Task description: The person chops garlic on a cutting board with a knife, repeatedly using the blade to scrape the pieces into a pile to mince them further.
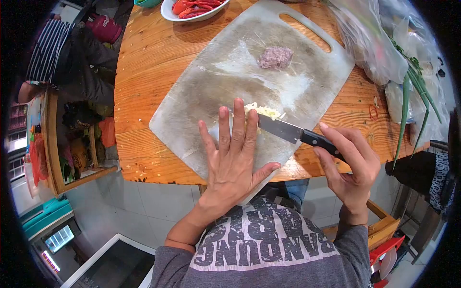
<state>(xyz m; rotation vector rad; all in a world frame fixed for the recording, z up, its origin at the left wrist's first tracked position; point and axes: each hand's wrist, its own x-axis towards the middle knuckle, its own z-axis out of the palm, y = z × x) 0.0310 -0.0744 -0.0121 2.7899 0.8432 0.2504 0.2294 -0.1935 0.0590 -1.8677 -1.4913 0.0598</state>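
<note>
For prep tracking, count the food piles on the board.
2: a pinkish pile farther up the board, a pale pile by the knife; the left hand may hide some.

Bright, fairly even light falls on the wooden table [139, 105] and cutting board [192, 110], with white glare on the table's near edge, left of the right hand [353, 168]. A soft shadow lies beneath the white bowl [192, 18]. The far left background is dimmer. The knife [280, 129] looks sharp. Fisheye distortion bends outlines toward black, blue-fringed borders.
</note>
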